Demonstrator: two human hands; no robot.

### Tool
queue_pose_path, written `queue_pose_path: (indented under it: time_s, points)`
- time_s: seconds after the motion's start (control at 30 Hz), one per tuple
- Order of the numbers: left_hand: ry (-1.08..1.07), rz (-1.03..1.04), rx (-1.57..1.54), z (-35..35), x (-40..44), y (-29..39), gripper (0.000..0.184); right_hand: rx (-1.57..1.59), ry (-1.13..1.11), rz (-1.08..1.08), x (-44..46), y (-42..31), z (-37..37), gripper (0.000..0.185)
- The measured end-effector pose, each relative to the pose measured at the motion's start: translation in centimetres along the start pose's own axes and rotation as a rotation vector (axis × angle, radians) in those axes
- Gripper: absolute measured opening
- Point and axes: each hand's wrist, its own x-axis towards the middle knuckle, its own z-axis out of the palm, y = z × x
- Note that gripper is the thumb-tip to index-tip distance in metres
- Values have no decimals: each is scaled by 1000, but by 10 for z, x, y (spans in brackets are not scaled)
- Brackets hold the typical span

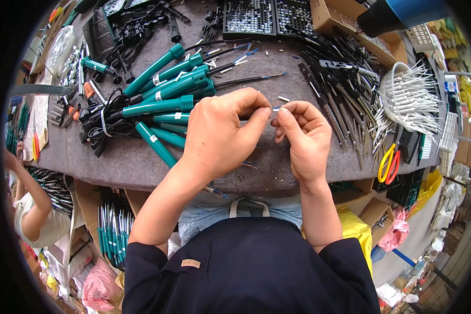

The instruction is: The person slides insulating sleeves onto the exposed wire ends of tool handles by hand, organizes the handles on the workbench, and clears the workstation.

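My left hand [220, 128] is closed in a pinch above the table, in front of the green tool handles [165, 86] with black cords. Facing it, my right hand [304, 138] pinches too, thumb against forefinger. Between the two sets of fingertips shows a short bit of thin blue wire [277, 108]; most of it is hidden by the fingers. Just behind lies a small white tube [283, 98] on the table. Several handles have cords with stripped blue and white wire ends [281, 74] pointing right. A white tie [103, 119] binds the cords at left.
Dark metal rods [340, 94] lie in a heap at right, beside a clear bowl [395, 86] of white-tipped sticks. Scissors [389, 165] with yellow and red handles rest at the right edge. Black trays [250, 21] of small parts stand behind. A co-worker's arm [34, 193] shows at left.
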Motion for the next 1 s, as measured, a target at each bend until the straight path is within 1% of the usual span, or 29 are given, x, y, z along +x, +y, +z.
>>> queue_pose_path:
  time_s: [0.03,0.1,0.2,0.3,0.4,0.43,0.53,0.57,0.6,0.67,0.77,0.87,0.97,1.0]
  points:
    - [37,31,-23,1,0,-3,10,-29,2,-3,-1,-1,2,16]
    - [22,-37,-56,-3,1,2,11,-86,5,-9,-3,-2,6,15]
    - [-14,-85,-47,-6,3,3,12,-203,88,-149,-1,-3,18,11]
    - [-23,-73,-47,-7,3,1,12,-429,59,-203,0,-2,19,11]
    - [-8,-73,-93,-6,4,2,13,-621,-35,-185,1,-4,23,13]
    - [-2,-77,-112,-6,5,3,13,-652,-59,-140,1,-8,25,17]
    - [69,-4,-52,-6,6,0,13,-755,-185,-267,10,-12,6,19]
    - [66,-4,-56,-7,5,-1,13,-811,-107,-284,13,-17,-1,20]
    - [63,-4,-62,-8,4,-2,13,-864,0,-367,19,-16,-8,18]
    - [53,-16,-58,-8,3,-2,12,-1078,38,-445,27,-21,-13,13]
    - [26,-29,-24,-5,2,1,11,-1099,-12,-493,31,-12,-17,12]
    - [-10,-34,9,-4,-1,3,11,-1166,-45,-453,31,-17,-13,11]
    - [-39,-53,32,-4,-2,2,13,-364,-57,9,25,-21,-9,11]
    - [-41,-47,43,-3,-2,2,12,-230,-79,18,23,-21,-8,11]
